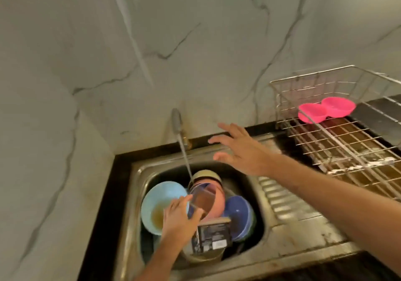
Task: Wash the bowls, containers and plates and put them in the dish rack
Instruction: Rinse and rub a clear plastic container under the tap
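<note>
Sink (138, 194) holds black container (213, 236), label print illegible.

sink (258, 196): crowded with dishes | tap (176, 121): juts over basin | dish rack (338, 150): mostly open
</note>
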